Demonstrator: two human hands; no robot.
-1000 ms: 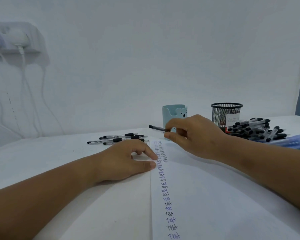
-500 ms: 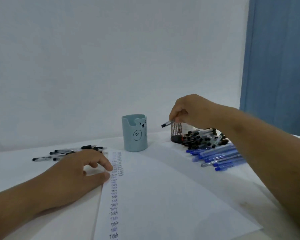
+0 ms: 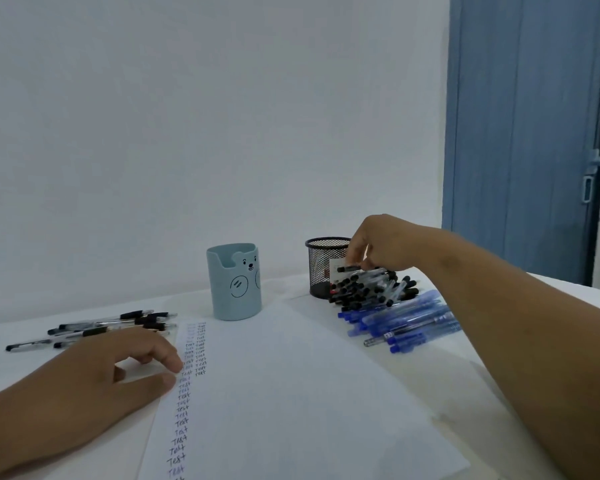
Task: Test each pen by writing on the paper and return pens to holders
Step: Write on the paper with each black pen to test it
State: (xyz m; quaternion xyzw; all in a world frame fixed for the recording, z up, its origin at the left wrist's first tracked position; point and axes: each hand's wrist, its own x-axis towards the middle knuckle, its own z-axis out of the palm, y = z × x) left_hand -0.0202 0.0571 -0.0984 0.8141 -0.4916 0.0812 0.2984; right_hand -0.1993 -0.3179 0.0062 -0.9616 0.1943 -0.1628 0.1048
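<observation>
A black pen (image 3: 352, 268) sits atop the black pile (image 3: 371, 287) beside the mesh holder (image 3: 321, 268), pinched by the right hand (image 3: 378, 247). The left hand (image 3: 118, 368), fingers loosely curled and holding nothing, rests on the paper (image 3: 291, 393) edge.

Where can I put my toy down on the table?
Bare room: the wide blank part of the paper, right of the written column, and the gap between the bear cup and mesh holder. Crowded: the black pens and blue pens at right, loose pens at left.
</observation>
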